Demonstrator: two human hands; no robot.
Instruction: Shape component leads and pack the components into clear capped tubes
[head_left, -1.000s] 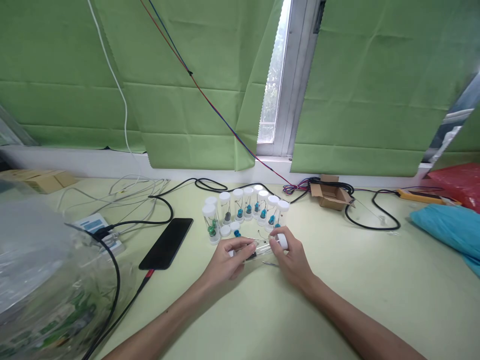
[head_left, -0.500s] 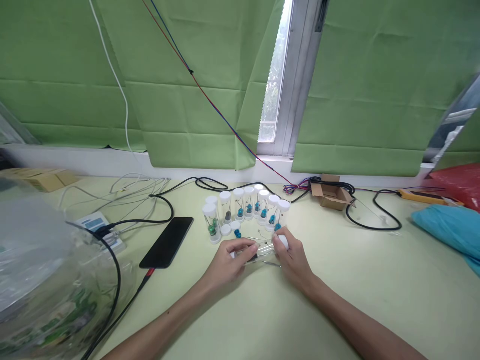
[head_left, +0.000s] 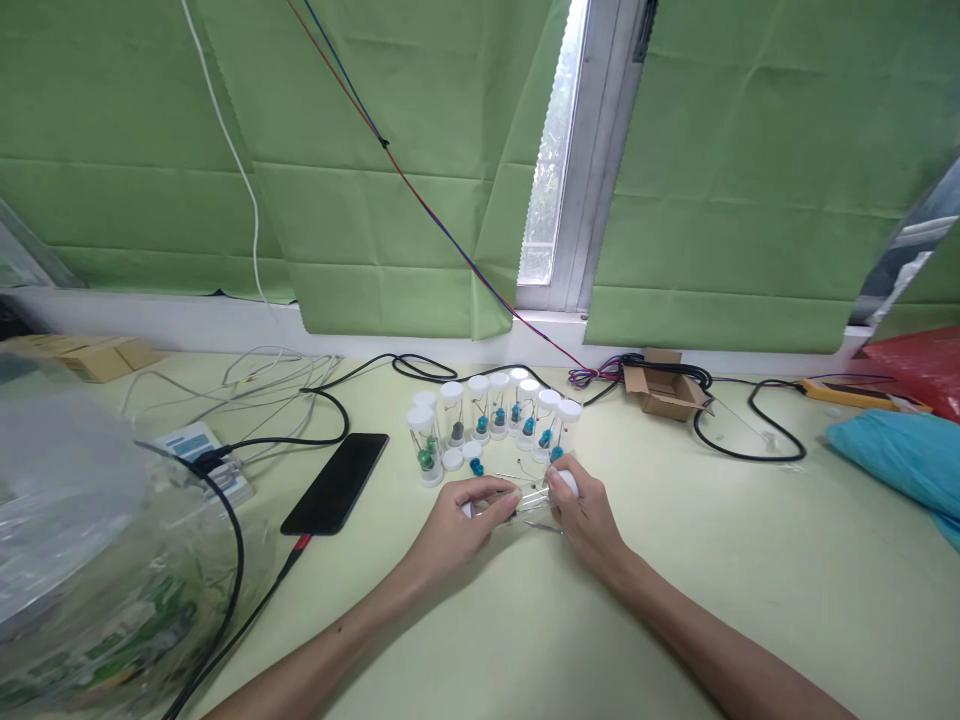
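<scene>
Near the middle of the table, a clear tube [head_left: 533, 497] lies sideways between my two hands. My left hand [head_left: 463, 518] is closed around its left end, where a bit of white shows past the fingers. My right hand [head_left: 589, 512] pinches the right end by its white cap [head_left: 569, 483]. Thin leads show through the tube wall; a dark part inside is mostly hidden by my left fingers. Just beyond, similar capped tubes [head_left: 425, 460] stand upright in an arc, holding green, grey or blue parts with leads. A loose blue part [head_left: 476, 467] and white caps [head_left: 452, 459] lie before them.
A black phone [head_left: 335, 485] with a cable lies at left, beside a large clear plastic bag [head_left: 97, 560]. Black cables and a small open cardboard box [head_left: 670, 403] are along the back. At right are a blue bag [head_left: 892, 455] and a red bag [head_left: 915, 365].
My hands stay on the tube, which has turned slightly, so less of the dark part inside shows. The whole view has shifted very slightly; the other things have not moved.
</scene>
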